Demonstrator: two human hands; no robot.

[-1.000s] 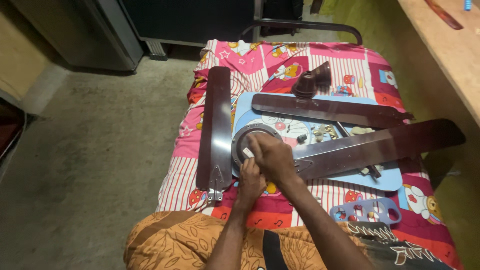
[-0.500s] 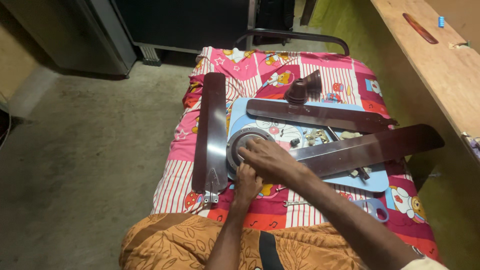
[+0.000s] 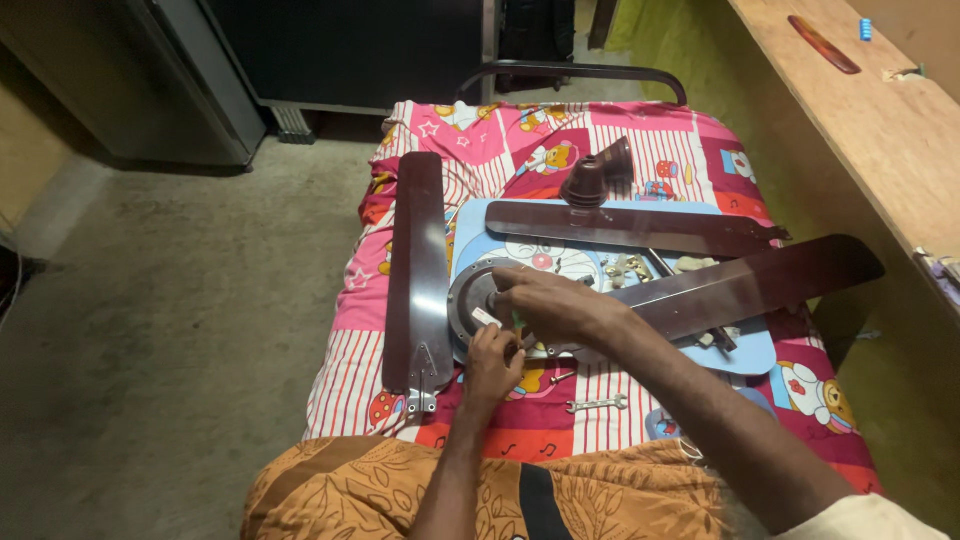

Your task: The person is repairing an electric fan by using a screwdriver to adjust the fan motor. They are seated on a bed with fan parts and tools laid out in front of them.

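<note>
Hands [image 3: 530, 320] cover fan motor [image 3: 475, 300]; grip unclear.

The right hand [image 3: 555, 305] covers most of the fan motor [image 3: 470, 300] (its centre unseen); the small white piece [image 3: 486, 317] is unclear.

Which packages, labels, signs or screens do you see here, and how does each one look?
No package, sign or screen shows.
Small white tag, perhaps a label: between the left hand and right hand, over the round grey fan motor; oblong, plain white.
</note>
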